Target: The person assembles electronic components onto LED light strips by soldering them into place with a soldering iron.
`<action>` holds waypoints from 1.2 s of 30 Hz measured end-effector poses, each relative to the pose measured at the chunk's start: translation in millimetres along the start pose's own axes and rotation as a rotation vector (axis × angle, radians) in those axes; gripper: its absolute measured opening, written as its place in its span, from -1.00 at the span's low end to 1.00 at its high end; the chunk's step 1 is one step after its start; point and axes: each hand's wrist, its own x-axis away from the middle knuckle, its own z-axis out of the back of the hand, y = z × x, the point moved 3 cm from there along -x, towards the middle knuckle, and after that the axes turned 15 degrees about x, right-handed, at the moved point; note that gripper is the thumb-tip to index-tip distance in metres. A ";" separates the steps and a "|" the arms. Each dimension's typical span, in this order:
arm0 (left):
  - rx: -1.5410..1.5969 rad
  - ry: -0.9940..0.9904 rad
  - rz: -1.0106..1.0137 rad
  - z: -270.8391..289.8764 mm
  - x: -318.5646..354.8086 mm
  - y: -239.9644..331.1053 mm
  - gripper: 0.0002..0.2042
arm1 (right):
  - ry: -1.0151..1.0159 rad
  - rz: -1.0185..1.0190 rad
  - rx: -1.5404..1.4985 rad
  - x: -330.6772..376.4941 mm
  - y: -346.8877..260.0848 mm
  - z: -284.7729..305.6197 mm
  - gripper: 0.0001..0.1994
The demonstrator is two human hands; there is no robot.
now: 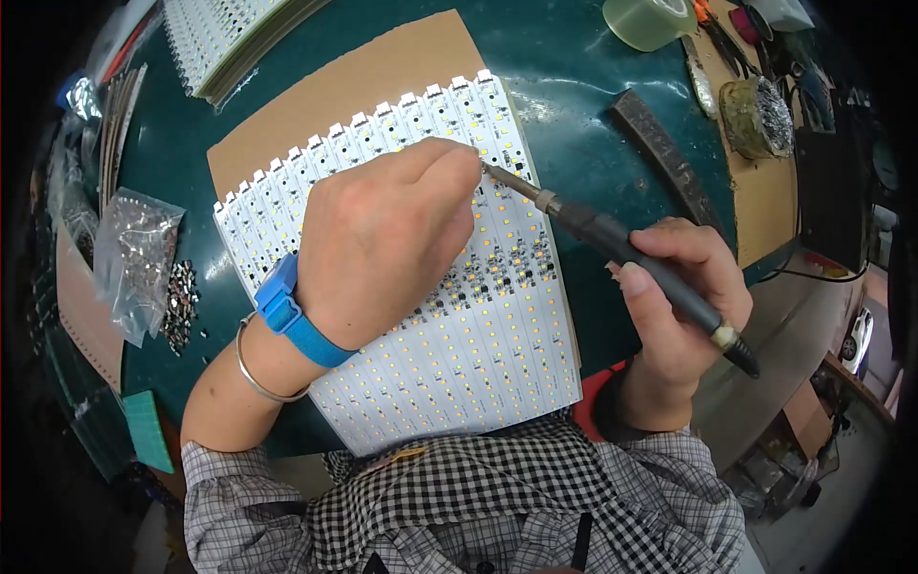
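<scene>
A white panel of LED circuit strips [497, 325] lies on a brown cardboard sheet [354, 86] on the dark green table. My left hand [387, 239], with a blue wrist strap and a metal bangle, rests on the panel with its fingers pinched together near the panel's upper right. Whether they hold something small cannot be seen. My right hand [684, 287] grips a dark soldering iron [612, 239] like a pen. Its metal tip touches the panel right beside my left fingertips.
A stack of more white strip panels [229, 38] lies at the back left. A clear bag of small parts [139, 258] and loose metal pieces [179, 306] sit at the left. At the back right are a tape roll [650, 19], a dark bar [665, 153] and a wire-wool tip cleaner [760, 115].
</scene>
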 end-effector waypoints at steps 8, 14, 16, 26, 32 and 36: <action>-0.016 0.023 -0.020 -3.3 -0.3 -1.9 -0.89 | -0.066 0.144 0.108 0.6 -11.7 -0.5 -0.77; -0.022 0.013 -0.059 -6.4 -0.2 -6.3 -0.85 | -0.079 0.198 0.135 -0.3 -11.0 -0.1 -0.74; -0.026 0.022 -0.071 -6.8 -0.7 -5.9 -0.86 | -0.086 0.204 0.144 -0.7 -11.3 0.5 -0.74; 0.009 0.021 -0.060 -3.5 -0.8 -2.8 -0.85 | 0.081 0.117 -0.031 4.7 -5.6 10.1 -0.76; 0.038 -0.031 0.031 3.8 -1.9 1.4 -0.87 | 0.101 0.099 -0.063 6.5 -4.2 15.2 -0.76; 0.109 0.040 -0.028 8.5 -0.6 3.9 -0.88 | 0.083 0.102 -0.076 8.3 -2.3 14.0 -0.75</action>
